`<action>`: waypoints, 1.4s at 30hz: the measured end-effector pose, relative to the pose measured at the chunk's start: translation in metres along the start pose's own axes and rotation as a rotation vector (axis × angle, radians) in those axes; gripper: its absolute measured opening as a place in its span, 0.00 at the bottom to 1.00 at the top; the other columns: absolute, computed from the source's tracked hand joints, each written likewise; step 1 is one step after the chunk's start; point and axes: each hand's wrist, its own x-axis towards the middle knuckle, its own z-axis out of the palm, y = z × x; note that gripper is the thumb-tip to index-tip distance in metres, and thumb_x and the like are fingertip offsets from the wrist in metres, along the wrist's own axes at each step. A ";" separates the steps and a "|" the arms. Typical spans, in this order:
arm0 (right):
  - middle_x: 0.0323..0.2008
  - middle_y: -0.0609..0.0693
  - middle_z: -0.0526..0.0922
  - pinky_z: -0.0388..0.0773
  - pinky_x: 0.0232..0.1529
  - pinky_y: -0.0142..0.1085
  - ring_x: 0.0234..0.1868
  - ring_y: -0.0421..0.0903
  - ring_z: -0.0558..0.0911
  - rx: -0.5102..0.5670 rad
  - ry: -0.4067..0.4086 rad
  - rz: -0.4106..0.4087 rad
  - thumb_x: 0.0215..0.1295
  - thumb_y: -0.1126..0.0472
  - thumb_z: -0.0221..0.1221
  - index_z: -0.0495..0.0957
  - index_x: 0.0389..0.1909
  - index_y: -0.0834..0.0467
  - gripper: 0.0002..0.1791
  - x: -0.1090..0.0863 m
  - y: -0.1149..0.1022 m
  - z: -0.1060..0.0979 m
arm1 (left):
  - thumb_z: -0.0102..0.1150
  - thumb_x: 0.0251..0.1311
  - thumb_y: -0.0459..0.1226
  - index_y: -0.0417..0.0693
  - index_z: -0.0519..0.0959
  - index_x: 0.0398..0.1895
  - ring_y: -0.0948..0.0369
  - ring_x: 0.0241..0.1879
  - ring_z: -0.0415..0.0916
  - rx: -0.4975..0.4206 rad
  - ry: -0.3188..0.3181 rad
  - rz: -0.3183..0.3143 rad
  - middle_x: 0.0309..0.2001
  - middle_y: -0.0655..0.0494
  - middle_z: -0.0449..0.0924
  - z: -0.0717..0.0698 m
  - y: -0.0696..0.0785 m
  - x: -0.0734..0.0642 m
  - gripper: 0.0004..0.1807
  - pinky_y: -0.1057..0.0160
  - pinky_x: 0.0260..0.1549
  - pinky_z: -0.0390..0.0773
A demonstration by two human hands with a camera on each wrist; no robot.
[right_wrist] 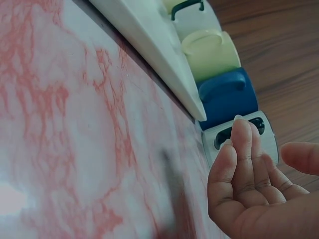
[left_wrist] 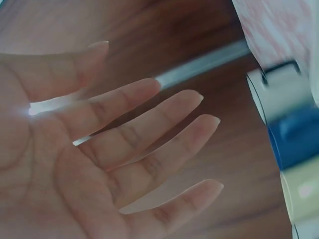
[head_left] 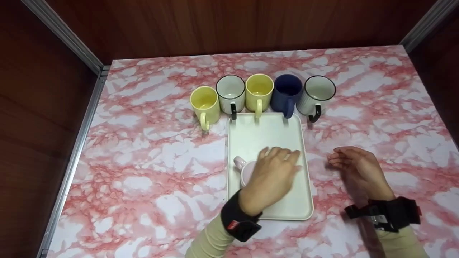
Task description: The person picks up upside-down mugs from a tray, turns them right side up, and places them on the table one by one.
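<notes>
My left hand [head_left: 272, 175] is over the cream tray [head_left: 265, 134], its fingers spread and nothing in its palm in the left wrist view. Partly hidden beneath that hand, a pale pink mug [head_left: 247, 170] stands on the tray with its handle pointing to the far left. To the right of the tray, my right hand [head_left: 362, 170] hovers above the table, holding nothing, with fingers loosely bent. Nearest to it among the far mugs is a white ribbed mug [head_left: 308, 102] with a black rim and handle.
Along the tray's far edge stand a yellow mug [head_left: 209, 113], another white black-rimmed mug [head_left: 229, 102], a second yellow mug [head_left: 256, 100] and a dark blue mug [head_left: 281, 100], handles facing me. Dark wooden panels [head_left: 251, 25] enclose the pink marbled table [head_left: 150, 161].
</notes>
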 end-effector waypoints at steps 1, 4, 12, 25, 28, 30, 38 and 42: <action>0.31 0.62 0.82 0.79 0.38 0.41 0.34 0.52 0.83 0.003 0.003 -0.001 0.66 0.69 0.49 0.78 0.39 0.71 0.11 0.000 0.000 0.000 | 0.50 0.63 0.43 0.48 0.75 0.53 0.58 0.49 0.72 0.001 0.012 -0.018 0.48 0.54 0.78 -0.001 -0.006 -0.003 0.17 0.54 0.54 0.66; 0.30 0.62 0.82 0.79 0.38 0.41 0.34 0.52 0.83 0.010 0.011 0.001 0.66 0.69 0.49 0.78 0.39 0.72 0.11 0.000 0.000 0.000 | 0.52 0.59 0.34 0.47 0.77 0.51 0.57 0.47 0.73 0.026 0.055 -0.053 0.45 0.53 0.78 -0.001 -0.023 -0.010 0.15 0.53 0.51 0.68; 0.31 0.62 0.82 0.79 0.38 0.41 0.33 0.52 0.83 0.002 0.015 0.004 0.67 0.69 0.49 0.77 0.40 0.73 0.11 0.000 0.001 0.000 | 0.55 0.48 0.25 0.44 0.75 0.53 0.54 0.50 0.71 0.042 -0.084 -0.151 0.47 0.49 0.77 0.002 -0.062 -0.027 0.24 0.52 0.47 0.69; 0.31 0.61 0.83 0.79 0.39 0.41 0.34 0.53 0.83 -0.003 0.008 0.021 0.67 0.69 0.48 0.78 0.39 0.71 0.11 -0.001 0.001 0.001 | 0.53 0.51 0.25 0.41 0.78 0.43 0.52 0.41 0.73 0.030 -0.141 -0.075 0.42 0.48 0.76 0.022 -0.091 -0.039 0.15 0.56 0.39 0.73; 0.32 0.61 0.83 0.79 0.39 0.42 0.35 0.53 0.83 -0.006 0.009 0.021 0.67 0.68 0.48 0.78 0.39 0.71 0.11 -0.002 0.001 0.000 | 0.54 0.51 0.26 0.41 0.78 0.32 0.53 0.34 0.73 0.014 -0.086 -0.029 0.32 0.50 0.75 0.024 -0.094 -0.038 0.07 0.59 0.33 0.73; 0.32 0.62 0.82 0.78 0.40 0.42 0.36 0.53 0.83 -0.006 0.005 0.018 0.67 0.68 0.49 0.77 0.40 0.71 0.11 -0.003 0.001 0.000 | 0.54 0.50 0.27 0.42 0.77 0.27 0.54 0.30 0.73 -0.002 -0.070 -0.013 0.28 0.51 0.74 0.025 -0.096 -0.037 0.04 0.59 0.30 0.73; 0.32 0.62 0.82 0.79 0.38 0.41 0.35 0.52 0.82 -0.011 0.016 0.011 0.67 0.68 0.49 0.77 0.40 0.72 0.11 -0.004 0.003 -0.003 | 0.54 0.52 0.28 0.43 0.77 0.24 0.55 0.26 0.74 -0.027 -0.103 0.035 0.25 0.52 0.72 0.027 -0.103 -0.037 0.04 0.60 0.25 0.73; 0.31 0.61 0.83 0.79 0.37 0.41 0.34 0.52 0.83 -0.019 0.023 0.007 0.67 0.69 0.49 0.78 0.38 0.71 0.11 -0.003 0.004 -0.003 | 0.54 0.53 0.28 0.44 0.77 0.24 0.56 0.24 0.74 -0.045 -0.097 0.079 0.24 0.53 0.72 0.029 -0.104 -0.039 0.04 0.62 0.23 0.72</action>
